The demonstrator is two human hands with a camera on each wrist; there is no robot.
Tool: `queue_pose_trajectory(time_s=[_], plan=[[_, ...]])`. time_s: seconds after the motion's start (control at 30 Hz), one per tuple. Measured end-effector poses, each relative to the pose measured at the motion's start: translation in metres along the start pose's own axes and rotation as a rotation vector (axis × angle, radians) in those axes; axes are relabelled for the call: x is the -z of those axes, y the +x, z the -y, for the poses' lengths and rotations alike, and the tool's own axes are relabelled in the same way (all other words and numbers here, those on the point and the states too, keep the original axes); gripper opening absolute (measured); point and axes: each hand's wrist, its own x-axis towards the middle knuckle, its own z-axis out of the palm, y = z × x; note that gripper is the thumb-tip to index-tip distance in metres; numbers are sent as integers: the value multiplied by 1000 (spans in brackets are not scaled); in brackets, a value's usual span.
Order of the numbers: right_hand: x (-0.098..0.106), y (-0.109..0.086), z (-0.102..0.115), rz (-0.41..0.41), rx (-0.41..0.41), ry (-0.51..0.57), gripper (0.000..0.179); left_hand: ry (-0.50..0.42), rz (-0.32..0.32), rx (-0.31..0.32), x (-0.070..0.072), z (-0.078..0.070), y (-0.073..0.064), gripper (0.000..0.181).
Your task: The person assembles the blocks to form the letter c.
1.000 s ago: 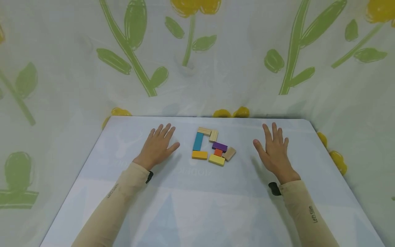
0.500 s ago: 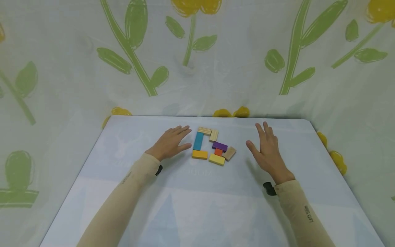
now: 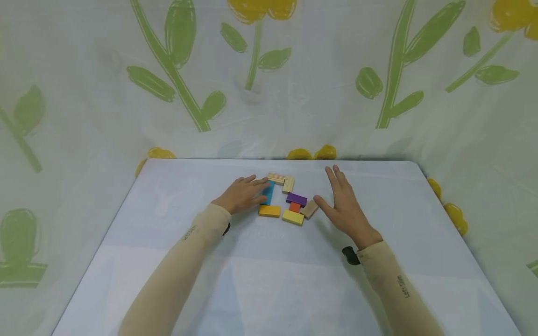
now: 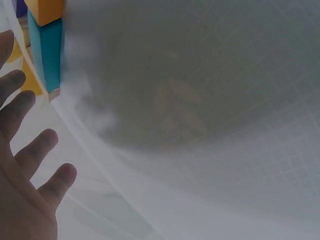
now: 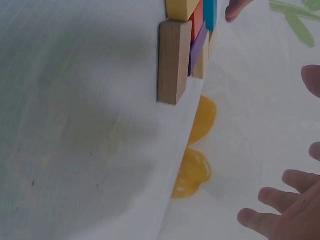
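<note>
My left hand (image 3: 243,193) is spread palm down at the left side of a cluster of wooden blocks; its fingers overlap the blue block (image 3: 269,192) in the head view. In the left wrist view the fingers hold nothing, with the teal-blue block (image 4: 46,52) and an orange block (image 4: 46,11) past them. My right hand (image 3: 346,210), fingers straight, has its thumb by the tan block (image 3: 310,209). The purple block (image 3: 296,199), red-orange block (image 3: 295,207) and yellow block (image 3: 293,217) lie beside that one. Two pale striped blocks (image 3: 276,178) form the far corner.
The blocks lie flat on a white table (image 3: 273,289), toward its far edge. Behind it hangs a pale cloth (image 3: 311,107) printed with green leaves and yellow flowers. Dark wrist gear (image 3: 350,255) shows below the right sleeve.
Both hands have moved inward: the left one rightward, up to the blue block, the right one leftward, toward the tan block. The blocks keep their arrangement.
</note>
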Motion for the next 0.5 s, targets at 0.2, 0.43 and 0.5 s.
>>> queue_pose_trajectory(time_s=[0.2, 0.43, 0.5], plan=[[-9, 6, 13, 33, 24, 28, 91, 29, 19, -3, -6, 0, 1, 59], [-18, 16, 24, 80, 18, 74, 93, -7, 1, -21, -9, 3, 0, 58], [-20, 18, 27, 95, 9, 85, 94, -13, 0, -22, -9, 4, 0, 58]])
